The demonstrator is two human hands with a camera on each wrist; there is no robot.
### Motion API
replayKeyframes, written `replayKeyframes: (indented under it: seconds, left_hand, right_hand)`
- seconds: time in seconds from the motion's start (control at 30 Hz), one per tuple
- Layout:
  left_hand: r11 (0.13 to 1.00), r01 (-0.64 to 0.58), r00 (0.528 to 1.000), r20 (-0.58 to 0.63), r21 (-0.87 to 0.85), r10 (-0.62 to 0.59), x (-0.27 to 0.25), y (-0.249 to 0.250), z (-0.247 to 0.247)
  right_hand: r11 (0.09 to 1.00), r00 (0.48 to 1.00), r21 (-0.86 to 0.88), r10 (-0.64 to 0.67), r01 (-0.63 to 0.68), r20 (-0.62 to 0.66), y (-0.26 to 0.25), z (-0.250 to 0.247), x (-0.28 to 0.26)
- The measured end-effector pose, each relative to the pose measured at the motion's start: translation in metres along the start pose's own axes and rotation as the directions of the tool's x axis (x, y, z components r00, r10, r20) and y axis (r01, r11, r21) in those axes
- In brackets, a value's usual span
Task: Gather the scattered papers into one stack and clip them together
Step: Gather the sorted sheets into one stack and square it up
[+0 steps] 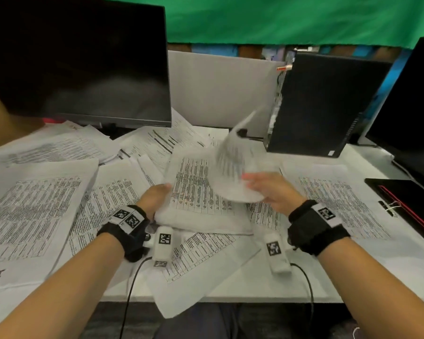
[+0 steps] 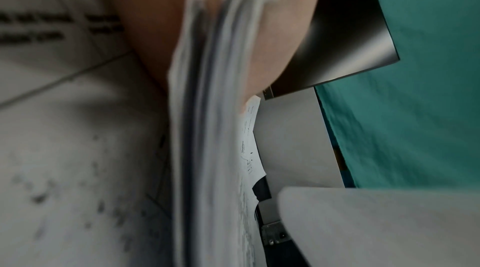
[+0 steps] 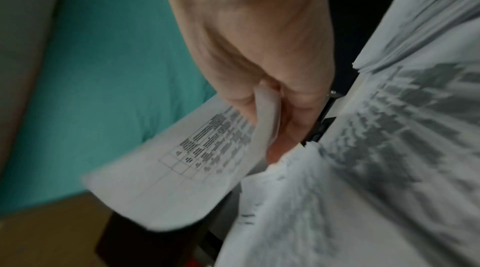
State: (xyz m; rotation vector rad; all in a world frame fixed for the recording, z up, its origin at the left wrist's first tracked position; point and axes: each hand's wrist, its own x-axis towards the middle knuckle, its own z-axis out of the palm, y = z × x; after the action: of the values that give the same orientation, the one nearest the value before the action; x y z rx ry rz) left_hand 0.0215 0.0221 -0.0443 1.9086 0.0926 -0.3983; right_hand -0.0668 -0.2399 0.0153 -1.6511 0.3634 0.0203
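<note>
Printed white papers lie scattered over the white desk (image 1: 255, 292). My left hand (image 1: 154, 195) grips the left edge of a thick stack of papers (image 1: 201, 201) at the desk's middle; its sheet edges (image 2: 207, 127) run blurred past my palm. My right hand (image 1: 267, 189) pinches a single curled sheet (image 1: 233, 167) that stands up, blurred, over the stack's right side. In the right wrist view my fingers (image 3: 262, 107) fold that sheet (image 3: 182, 179) between them. A binder clip (image 1: 389, 206) lies on the black pad at the right.
A dark monitor (image 1: 78, 62) stands at back left, a black computer tower (image 1: 323, 104) at back right, another screen (image 1: 411, 106) at far right. A black pad with red trim (image 1: 414, 206) lies by the right edge. Loose sheets (image 1: 30, 216) cover the left half; one (image 1: 201, 270) overhangs the front edge.
</note>
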Motion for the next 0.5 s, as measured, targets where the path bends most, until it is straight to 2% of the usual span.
replayKeyframes:
  seconds: [0.07,0.2,0.23,0.33,0.5]
  left_hand:
    - [1.0,0.007,1.0,0.002,-0.011,-0.007,0.003,-0.001,0.001]
    - [0.979,0.102,0.994,-0.02,-0.176,-0.107,0.004,-0.002,-0.003]
    - [0.971,0.115,0.993,0.012,-0.212,-0.115,0.003,-0.001,-0.003]
    - [0.944,0.089,0.985,0.167,-0.317,-0.037,-0.004,0.001,-0.004]
    - [0.996,-0.001,0.984,0.177,-0.092,0.017,-0.006,0.001,-0.002]
  right_hand:
    - [0.987,0.995,-0.144,0.087,-0.078,0.057,0.013,0.006,-0.002]
    - [0.952,0.988,-0.288,0.131,-0.102,0.085,0.025,0.017,-0.004]
    - [0.947,0.988,-0.306,0.132,-0.101,0.082,0.025,0.019,-0.005]
    - [0.952,0.984,-0.286,0.143,-0.107,0.107,0.028,0.026,-0.005]
    - [0.939,0.98,-0.339,0.112,-0.052,0.162,0.029,0.024,-0.009]
